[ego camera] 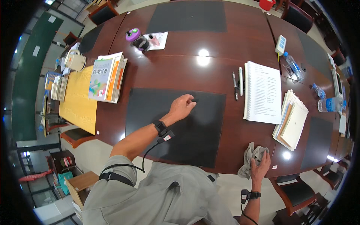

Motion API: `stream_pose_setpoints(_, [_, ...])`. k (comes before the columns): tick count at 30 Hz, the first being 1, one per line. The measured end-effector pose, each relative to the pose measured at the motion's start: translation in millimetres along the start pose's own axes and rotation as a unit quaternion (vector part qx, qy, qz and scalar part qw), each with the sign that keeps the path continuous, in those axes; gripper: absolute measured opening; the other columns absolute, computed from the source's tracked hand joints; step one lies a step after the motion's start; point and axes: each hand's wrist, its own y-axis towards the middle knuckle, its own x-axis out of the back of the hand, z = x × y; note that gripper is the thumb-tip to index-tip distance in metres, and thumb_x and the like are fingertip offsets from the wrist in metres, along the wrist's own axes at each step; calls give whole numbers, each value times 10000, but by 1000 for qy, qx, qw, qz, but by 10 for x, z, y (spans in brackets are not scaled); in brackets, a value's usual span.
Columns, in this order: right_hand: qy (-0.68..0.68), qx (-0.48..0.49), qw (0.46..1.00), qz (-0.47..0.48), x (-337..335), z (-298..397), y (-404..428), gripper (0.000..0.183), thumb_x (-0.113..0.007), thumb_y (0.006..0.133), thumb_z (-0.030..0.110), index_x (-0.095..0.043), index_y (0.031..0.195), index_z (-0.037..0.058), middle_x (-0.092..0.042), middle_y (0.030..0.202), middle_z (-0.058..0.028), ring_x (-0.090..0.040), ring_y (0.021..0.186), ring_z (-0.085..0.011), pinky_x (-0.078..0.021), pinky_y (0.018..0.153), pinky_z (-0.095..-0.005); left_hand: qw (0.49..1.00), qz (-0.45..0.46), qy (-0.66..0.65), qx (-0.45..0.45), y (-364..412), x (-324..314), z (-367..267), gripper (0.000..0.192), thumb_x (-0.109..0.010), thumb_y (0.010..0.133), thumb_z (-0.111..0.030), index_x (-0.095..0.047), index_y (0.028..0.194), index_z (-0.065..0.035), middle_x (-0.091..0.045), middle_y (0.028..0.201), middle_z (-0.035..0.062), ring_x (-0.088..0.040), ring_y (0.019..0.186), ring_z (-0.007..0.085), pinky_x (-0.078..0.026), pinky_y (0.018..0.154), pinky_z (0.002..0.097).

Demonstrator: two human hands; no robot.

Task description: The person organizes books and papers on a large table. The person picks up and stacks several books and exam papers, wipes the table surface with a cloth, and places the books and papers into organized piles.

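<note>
My left hand (pixel 182 108) is over the black desk mat (pixel 174 129), fingers curled inward, with nothing visible in it. A strap with a small cabled box circles that wrist. At the table's near edge on the right, my right hand (pixel 261 166) grips a crumpled grey cloth (pixel 249 160), which lies bunched on the dark red wooden table (pixel 233 146). Beyond the cloth are a stack of notebooks (pixel 292 123) and a spiral-bound printed book (pixel 263 92). A white pen (pixel 240 81) and a dark pen (pixel 235 87) lie left of the book.
At left, a pile of books (pixel 105 78) stands beside a yellow board (pixel 78 104) and a cream kettle (pixel 75 61). A purple-lidded bottle (pixel 137 39) stands by some paper (pixel 161 39). Plastic bottles (pixel 330 104) and a white remote-like device (pixel 281 45) are at right. Chairs (pixel 295 192) surround the table.
</note>
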Motion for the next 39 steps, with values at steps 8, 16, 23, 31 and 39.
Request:
stream_pose_setpoints(8, [-28, 30, 998, 54, -407, 364, -330, 537, -710, 808, 166, -545, 1289, -8, -481, 1372, -260, -447, 1248, -446, -365, 1056, -514, 994, -58, 87, -22, -822, 461, 699, 278, -670, 867, -185, -638, 1059, 14, -647, 1034, 160, -613, 981, 322, -501, 844, 421])
stream_pose_setpoints(16, [191, 31, 980, 53, -411, 773, -60, 362, -611, 818, 40, -613, 1176, -11, -618, 1185, -202, -568, 1116, -390, -417, 1005, -453, 977, -170, 124, 28, -1347, 947, 1398, 271, -694, 832, -147, -648, 1046, 13, -642, 1084, 164, -574, 1079, 346, -470, 933, 434])
stream_pose_setpoints(23, [133, 159, 976, 73, -927, 2265, 414, 445, -653, 844, 129, -574, 1261, -6, -551, 1307, -239, -502, 1209, -414, -378, 1044, -476, 974, -213, 80, 23, -1612, 1330, 1801, 280, -706, 825, -144, -644, 1050, 11, -637, 1104, 170, -566, 1094, 354, -464, 949, 434])
stream_pose_setpoints(31, [-79, 260, 949, 160, -1497, 3172, -171, 833, -785, 750, 335, -413, 1408, -15, -387, 1461, -257, -352, 1320, -503, -288, 1084, -564, 957, -272, 68, 78, -2184, 1999, 2599, 301, -698, 822, -158, -649, 1066, 11, -636, 1104, 161, -558, 1094, 344, -469, 943, 430])
stream_pose_setpoints(39, [-76, 318, 938, 115, -1800, 3681, -328, 630, -744, 790, 281, -528, 1320, 18, -475, 1379, -256, -457, 1221, -486, -359, 1018, -568, 937, -329, 53, 103, -2106, 2425, 3086, 313, -695, 827, -198, -662, 1070, -3, -655, 1119, 182, -586, 1066, 365, -464, 951, 438])
